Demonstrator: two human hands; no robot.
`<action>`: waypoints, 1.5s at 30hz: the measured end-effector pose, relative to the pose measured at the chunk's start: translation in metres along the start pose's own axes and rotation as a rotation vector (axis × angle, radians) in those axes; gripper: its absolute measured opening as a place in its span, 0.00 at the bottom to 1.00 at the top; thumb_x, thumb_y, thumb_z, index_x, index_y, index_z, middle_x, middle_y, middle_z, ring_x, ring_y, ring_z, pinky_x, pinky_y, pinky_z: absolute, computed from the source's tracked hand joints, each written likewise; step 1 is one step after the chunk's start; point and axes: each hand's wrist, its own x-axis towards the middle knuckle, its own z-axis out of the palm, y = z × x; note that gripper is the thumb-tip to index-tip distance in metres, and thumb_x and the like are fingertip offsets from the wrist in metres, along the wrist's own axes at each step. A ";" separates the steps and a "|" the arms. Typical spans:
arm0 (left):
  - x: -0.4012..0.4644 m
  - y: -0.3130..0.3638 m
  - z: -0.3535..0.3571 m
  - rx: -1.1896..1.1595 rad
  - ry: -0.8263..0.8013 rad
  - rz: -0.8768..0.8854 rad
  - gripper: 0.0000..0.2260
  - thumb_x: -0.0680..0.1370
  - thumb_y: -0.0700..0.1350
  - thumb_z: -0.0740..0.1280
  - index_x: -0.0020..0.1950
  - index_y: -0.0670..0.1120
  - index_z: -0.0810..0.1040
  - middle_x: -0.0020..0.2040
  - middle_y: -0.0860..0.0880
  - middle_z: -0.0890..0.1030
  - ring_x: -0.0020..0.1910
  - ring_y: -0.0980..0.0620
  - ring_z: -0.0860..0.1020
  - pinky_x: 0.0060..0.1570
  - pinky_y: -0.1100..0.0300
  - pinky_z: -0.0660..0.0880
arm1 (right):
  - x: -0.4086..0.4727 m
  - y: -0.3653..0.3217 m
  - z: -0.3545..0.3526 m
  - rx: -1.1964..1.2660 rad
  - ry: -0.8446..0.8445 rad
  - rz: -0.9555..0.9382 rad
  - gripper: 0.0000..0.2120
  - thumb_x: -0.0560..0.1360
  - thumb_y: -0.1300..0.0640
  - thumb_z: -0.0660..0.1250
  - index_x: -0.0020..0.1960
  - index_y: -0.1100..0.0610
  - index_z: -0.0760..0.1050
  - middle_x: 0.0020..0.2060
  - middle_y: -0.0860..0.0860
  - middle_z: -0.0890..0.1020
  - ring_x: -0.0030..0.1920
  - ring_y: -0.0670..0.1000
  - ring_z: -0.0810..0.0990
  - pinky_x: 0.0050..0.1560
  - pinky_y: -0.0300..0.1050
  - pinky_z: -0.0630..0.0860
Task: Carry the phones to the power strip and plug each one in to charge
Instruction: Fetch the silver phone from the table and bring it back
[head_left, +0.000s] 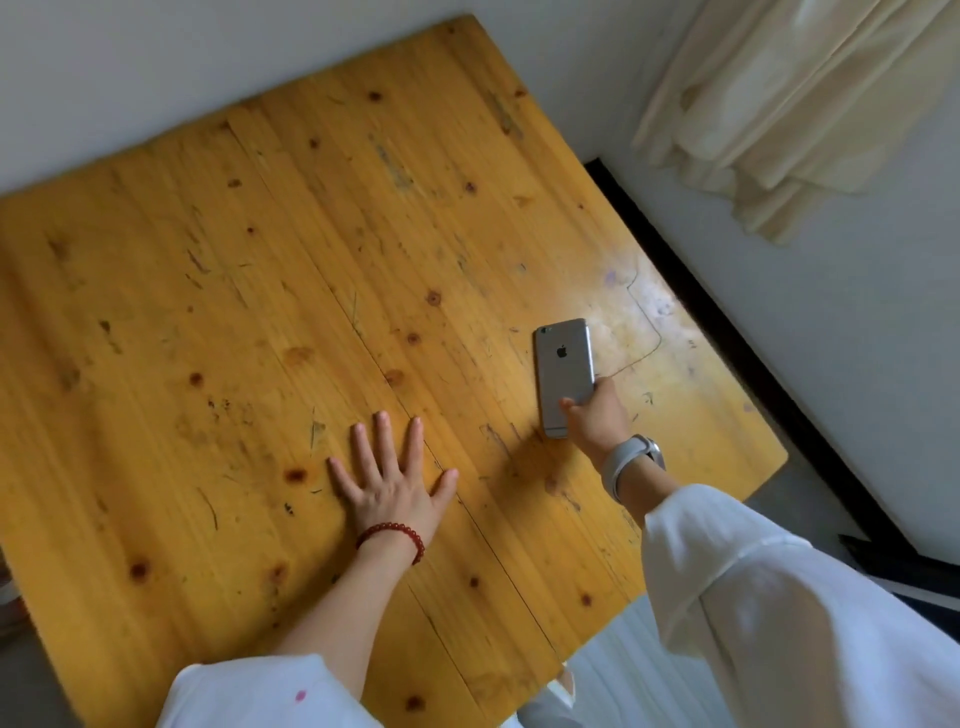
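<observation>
1. Head view looked down on a yellow wooden table (270, 270) with dark knots and scratches, set against a pale wall.
2. On the table's right part, 1 grey phone (564, 371) showed its back, logo up; whether it lay flat on the wood or was lifted a little could not be told.
3. The right hand (596, 418) gripped the phone at its near end, with the thumb across the back and the fingers curled round the far edge.
4. A pale wristband (631, 460) sat on the right wrist, and a loose white sleeve (753, 587) covered the forearm behind it.
5. The left hand (390, 480) lay palm down on the wood with all 5 fingers straight and spread wide, holding nothing.
6. A red bead bracelet (392, 538) circled the left wrist.
7. The 2 hands were near each other but apart, the left one nearer the table's middle.
8. A thin curved line (649, 322) was scored in the wood just right of the phone.
9. A cream curtain (800, 104) hung at the upper right, above a dark strip (727, 332) that ran along the table's right edge.
</observation>
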 end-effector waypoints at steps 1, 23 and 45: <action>0.000 0.001 -0.004 0.004 -0.030 -0.002 0.35 0.72 0.69 0.44 0.65 0.56 0.24 0.71 0.46 0.29 0.71 0.40 0.29 0.67 0.34 0.35 | -0.006 0.004 -0.005 -0.001 -0.013 -0.015 0.19 0.76 0.59 0.60 0.65 0.60 0.62 0.56 0.58 0.76 0.43 0.53 0.74 0.39 0.47 0.75; -0.292 0.349 -0.051 -0.218 0.092 0.762 0.19 0.77 0.52 0.57 0.66 0.48 0.67 0.67 0.48 0.70 0.66 0.47 0.66 0.66 0.50 0.61 | -0.236 0.352 -0.300 0.516 0.347 -0.023 0.02 0.74 0.59 0.58 0.46 0.55 0.69 0.39 0.50 0.74 0.41 0.53 0.74 0.39 0.45 0.69; -0.912 0.748 0.265 0.305 -0.456 2.053 0.20 0.77 0.51 0.58 0.67 0.48 0.66 0.67 0.45 0.70 0.65 0.43 0.67 0.62 0.48 0.65 | -0.594 0.930 -0.467 1.050 1.318 0.882 0.10 0.76 0.60 0.57 0.53 0.64 0.70 0.46 0.56 0.75 0.45 0.55 0.72 0.39 0.43 0.65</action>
